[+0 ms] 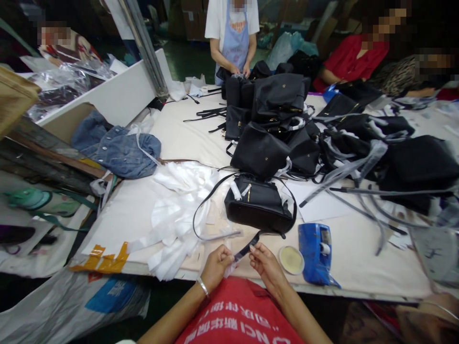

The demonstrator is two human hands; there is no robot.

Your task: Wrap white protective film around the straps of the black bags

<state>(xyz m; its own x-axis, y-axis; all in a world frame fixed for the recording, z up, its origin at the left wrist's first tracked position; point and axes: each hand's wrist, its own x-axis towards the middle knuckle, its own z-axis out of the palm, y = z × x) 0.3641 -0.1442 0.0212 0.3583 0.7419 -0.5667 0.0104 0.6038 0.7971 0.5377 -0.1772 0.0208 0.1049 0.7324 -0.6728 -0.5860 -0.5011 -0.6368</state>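
Left hand [216, 265] and right hand [267, 266] at lower centre, both angled inward, fingers [258, 254] pinching a flat black strap [244, 251] between them, boxy black leather-look bag [260, 210] just beyond

Worktop [366, 267]: bare stretch along near edge, right of blue dispenser [309, 253]. Round tub [291, 260] stands between dispenser and right hand [264, 260]. Black bag [261, 205], with bag pile [261, 148] behind, blocks reach toward far edge. Left edge: passage between denim garment [122, 150] and white sheets [175, 210].

the pale table [366, 260] bears black bags [260, 152], white sheeting [175, 210] and a blue dispenser [310, 260].
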